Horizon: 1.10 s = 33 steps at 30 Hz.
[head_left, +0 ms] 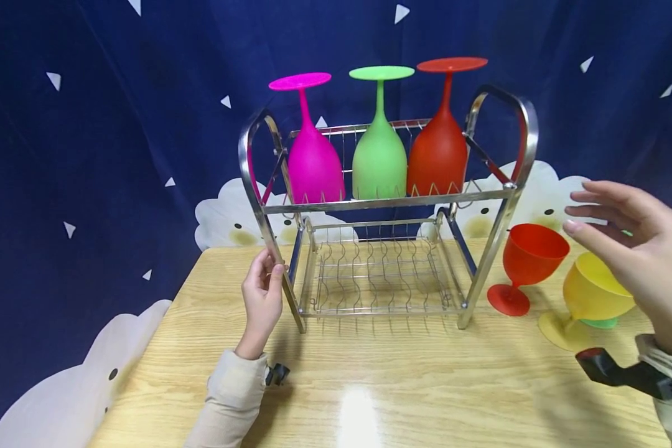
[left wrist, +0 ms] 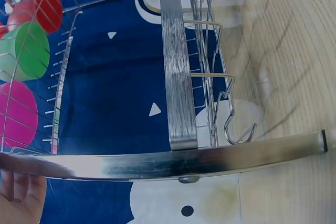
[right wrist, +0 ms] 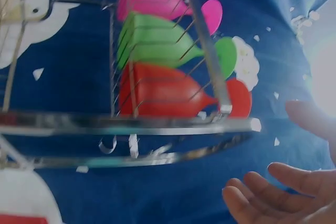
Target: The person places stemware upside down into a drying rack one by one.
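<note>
My left hand (head_left: 262, 305) grips the left front leg (head_left: 294, 305) of a two-tier metal dish rack (head_left: 381, 202), thumb and fingers curled at the post. In the left wrist view the curled fingers (left wrist: 21, 188) show at the lower left, against the frame. Upside down on the upper tier stand a magenta goblet (head_left: 315, 165), a green goblet (head_left: 379, 165) and a red goblet (head_left: 438, 155). My right hand (head_left: 649, 249) is raised at the right with parted, relaxed fingers and holds nothing. It overlaps an upright yellow goblet (head_left: 590, 292) in the head view.
Left of the yellow goblet stands another red goblet (head_left: 532, 258), upright. A second green goblet (head_left: 602, 323) is mostly hidden behind the yellow one. The rack's lower tier (head_left: 381, 311) sits close over the wooden table (head_left: 414, 386). A dark blue curtain (head_left: 117, 155) hangs behind.
</note>
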Available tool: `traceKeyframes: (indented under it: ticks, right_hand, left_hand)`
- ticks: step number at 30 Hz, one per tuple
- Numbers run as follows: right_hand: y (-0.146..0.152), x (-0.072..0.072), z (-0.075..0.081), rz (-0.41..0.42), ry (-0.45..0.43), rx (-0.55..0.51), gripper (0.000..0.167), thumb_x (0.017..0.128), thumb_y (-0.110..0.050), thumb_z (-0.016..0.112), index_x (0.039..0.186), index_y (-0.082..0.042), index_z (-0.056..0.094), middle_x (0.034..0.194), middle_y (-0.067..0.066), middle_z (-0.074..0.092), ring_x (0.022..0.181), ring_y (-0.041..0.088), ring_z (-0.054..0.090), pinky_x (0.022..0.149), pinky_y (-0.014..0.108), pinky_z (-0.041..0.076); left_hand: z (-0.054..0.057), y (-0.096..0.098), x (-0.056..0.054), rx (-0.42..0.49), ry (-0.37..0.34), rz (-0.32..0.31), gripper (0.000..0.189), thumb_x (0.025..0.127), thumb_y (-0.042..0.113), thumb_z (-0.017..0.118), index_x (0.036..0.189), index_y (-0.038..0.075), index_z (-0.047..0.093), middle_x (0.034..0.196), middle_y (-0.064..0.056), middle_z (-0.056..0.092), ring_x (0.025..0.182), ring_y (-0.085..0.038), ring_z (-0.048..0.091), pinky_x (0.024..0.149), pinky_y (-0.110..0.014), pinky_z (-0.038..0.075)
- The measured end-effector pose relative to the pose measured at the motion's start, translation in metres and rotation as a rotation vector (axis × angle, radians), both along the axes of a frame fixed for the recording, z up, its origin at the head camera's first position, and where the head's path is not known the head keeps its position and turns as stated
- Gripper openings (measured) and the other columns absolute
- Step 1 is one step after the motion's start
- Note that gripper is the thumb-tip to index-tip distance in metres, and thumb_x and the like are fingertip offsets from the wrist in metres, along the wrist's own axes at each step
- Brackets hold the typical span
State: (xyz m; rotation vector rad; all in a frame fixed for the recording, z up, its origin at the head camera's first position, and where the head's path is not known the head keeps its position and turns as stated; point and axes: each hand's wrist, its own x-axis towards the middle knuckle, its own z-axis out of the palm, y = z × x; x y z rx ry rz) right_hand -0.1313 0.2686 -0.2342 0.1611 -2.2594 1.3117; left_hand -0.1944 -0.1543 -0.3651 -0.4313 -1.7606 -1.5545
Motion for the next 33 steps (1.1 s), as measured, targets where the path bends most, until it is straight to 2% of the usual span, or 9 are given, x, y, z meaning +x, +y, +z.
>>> traceKeyframes:
  ticks: [5,13,15,19,22,25,27,31,33]
  right_hand:
    - [0.020,-0.002,-0.016,-0.028,0.083,0.014,0.056,0.080,0.008,0.063,0.130,-0.013,0.049,0.106,-0.017,0.053,0.092,-0.004,0.051,0.075,0.000,0.039]
    - [0.061,-0.009,-0.057,-0.242,0.081,0.068,0.060,0.077,-0.002,0.069,0.132,-0.015,0.048,0.102,-0.027,0.045,0.091,-0.011,0.042,0.070,0.000,0.033]
    - [0.081,-0.015,-0.077,-0.315,0.081,0.107,0.064,0.074,-0.006,0.072,0.132,-0.020,0.047,0.107,-0.025,0.047,0.094,-0.012,0.039,0.071,0.001,0.030]
    - [0.099,-0.016,-0.098,-0.469,0.012,0.181,0.069,0.077,-0.016,0.071,0.138,-0.021,0.039,0.130,-0.003,0.048,0.117,0.004,0.039,0.085,0.007,0.027]
    - [0.099,-0.009,-0.098,-0.530,-0.083,0.192,0.069,0.082,-0.020,0.065,0.141,-0.011,0.030,0.140,0.019,0.035,0.129,0.027,0.030,0.103,0.026,0.025]
    - [0.113,-0.010,-0.114,-0.566,-0.110,0.158,0.073,0.082,-0.022,0.066,0.142,-0.009,0.028,0.142,0.016,0.033,0.131,0.025,0.027,0.107,0.038,0.023]
    - [0.129,-0.015,-0.133,-0.594,-0.080,0.144,0.076,0.077,-0.021,0.071,0.141,-0.014,0.031,0.138,0.003,0.039,0.127,0.013,0.031,0.103,0.030,0.025]
    - [0.147,-0.022,-0.162,-0.576,0.041,0.074,0.077,0.068,-0.011,0.077,0.135,-0.019,0.042,0.126,-0.012,0.045,0.112,-0.005,0.033,0.080,0.011,0.024]
    - [0.140,-0.019,-0.160,-0.531,0.106,0.038,0.078,0.063,-0.005,0.078,0.133,-0.014,0.045,0.120,-0.012,0.048,0.107,-0.004,0.036,0.077,0.010,0.025]
  left_hand:
    - [0.000,-0.001,-0.001,-0.009,0.014,-0.009,0.024,0.088,-0.008,0.050,0.112,-0.014,0.051,0.081,-0.029,0.053,0.076,-0.003,0.057,0.061,-0.015,0.048]
    - [-0.004,-0.004,0.004,-0.026,0.032,0.006,0.024,0.087,-0.010,0.051,0.111,-0.014,0.051,0.079,-0.027,0.054,0.074,-0.010,0.059,0.063,-0.015,0.049]
    - [-0.006,-0.004,0.005,-0.027,0.029,0.004,0.025,0.087,-0.010,0.051,0.111,-0.014,0.051,0.079,-0.027,0.055,0.074,-0.011,0.059,0.064,-0.014,0.049]
    - [-0.007,-0.004,0.007,-0.036,0.018,0.005,0.025,0.087,-0.010,0.051,0.112,-0.013,0.051,0.080,-0.026,0.055,0.075,-0.009,0.058,0.065,-0.015,0.050]
    - [-0.006,-0.004,0.005,-0.035,0.020,0.005,0.026,0.086,-0.012,0.050,0.112,-0.013,0.051,0.081,-0.025,0.055,0.075,-0.009,0.059,0.064,-0.015,0.050]
    - [-0.004,-0.003,0.005,-0.031,0.019,0.011,0.026,0.085,-0.015,0.050,0.111,-0.014,0.051,0.081,-0.025,0.055,0.075,-0.008,0.059,0.063,-0.016,0.050]
    - [-0.002,-0.002,0.006,-0.027,0.015,0.011,0.026,0.084,-0.017,0.049,0.110,-0.016,0.050,0.080,-0.025,0.055,0.075,-0.007,0.059,0.061,-0.015,0.049]
    - [0.008,0.003,0.011,-0.044,0.031,0.013,0.026,0.083,-0.020,0.048,0.108,-0.019,0.049,0.076,-0.028,0.053,0.072,-0.005,0.055,0.058,-0.013,0.047]
    - [0.013,0.005,0.013,-0.056,0.044,0.015,0.026,0.082,-0.020,0.048,0.108,-0.020,0.048,0.075,-0.029,0.052,0.072,-0.005,0.054,0.058,-0.013,0.046]
